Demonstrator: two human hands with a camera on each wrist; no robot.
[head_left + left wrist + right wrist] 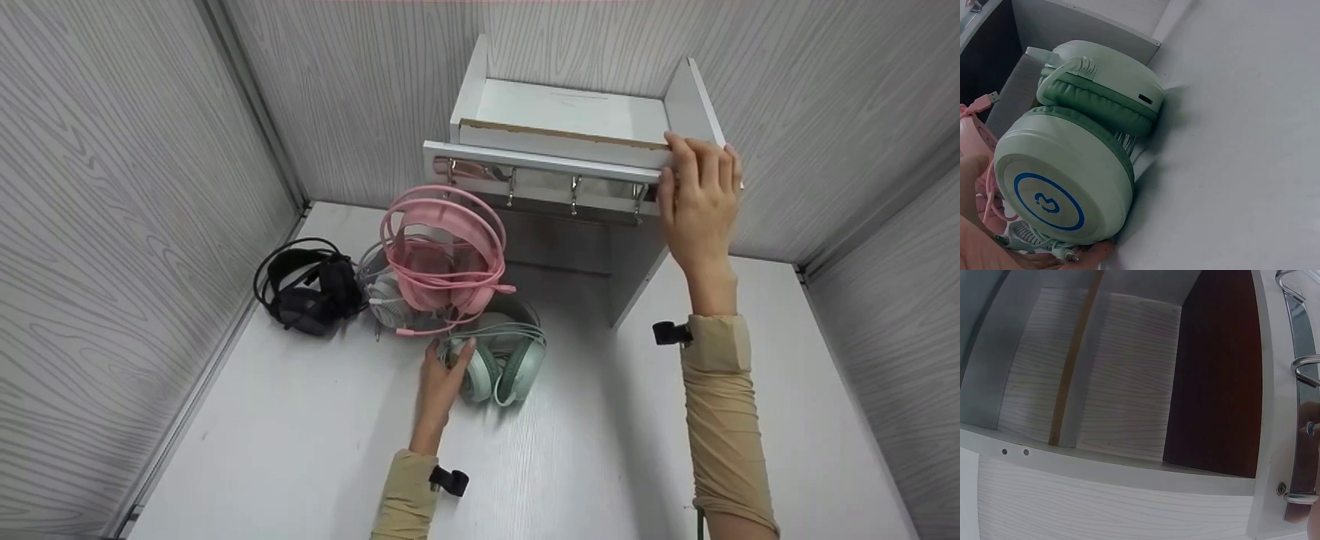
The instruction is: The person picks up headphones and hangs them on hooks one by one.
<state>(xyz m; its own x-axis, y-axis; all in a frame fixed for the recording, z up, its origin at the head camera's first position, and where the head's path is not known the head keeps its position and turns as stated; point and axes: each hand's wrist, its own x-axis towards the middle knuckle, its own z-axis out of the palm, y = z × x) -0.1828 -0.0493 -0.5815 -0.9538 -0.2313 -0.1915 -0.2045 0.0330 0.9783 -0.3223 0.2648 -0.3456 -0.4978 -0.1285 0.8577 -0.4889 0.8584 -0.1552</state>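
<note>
Left hand (pixel 437 386): fingers curled against the side of the green headset (pixel 1072 149), which rests on the white tabletop (pixel 300 427) near the pink headset (pixel 426 289). Right hand (pixel 703 196): fingers gripping the hooked front rail (pixel 540 154) of the shelf unit (pixel 570 109)

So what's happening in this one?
A person's left hand grips a green headset, while the right hand holds one end of a hook rail. A pink headset appears to hang from the leftmost hook. A black headset and a partly hidden grey headset sit on the white table.
</note>
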